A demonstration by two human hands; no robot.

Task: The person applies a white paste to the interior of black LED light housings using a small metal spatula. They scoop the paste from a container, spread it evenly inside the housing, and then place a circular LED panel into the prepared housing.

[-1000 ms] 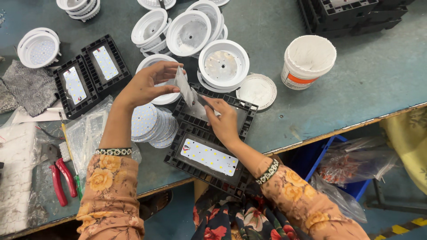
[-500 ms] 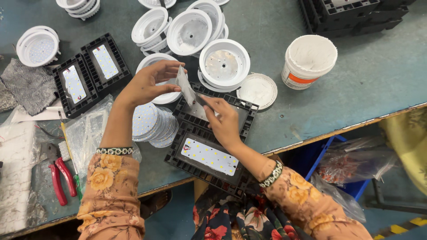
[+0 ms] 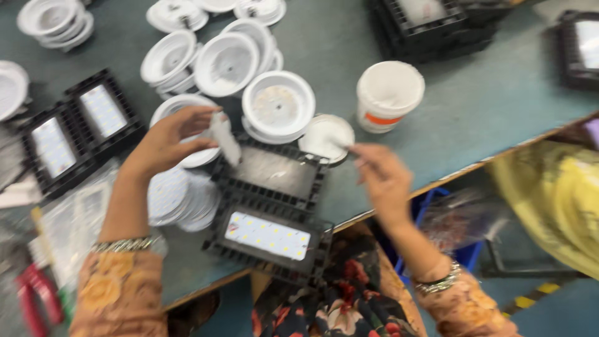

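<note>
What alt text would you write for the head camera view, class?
A person's left hand holds a small pale strip above an open black lamp housing, while the right hand reaches towards a white lid on a grey-green workbench.

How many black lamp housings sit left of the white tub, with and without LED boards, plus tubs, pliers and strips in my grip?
Black housings with LED board: 3
Black housing without board: 1
White tub: 1
Red-handled pliers: 1
Pale strip in left hand: 1
Total: 7
</note>
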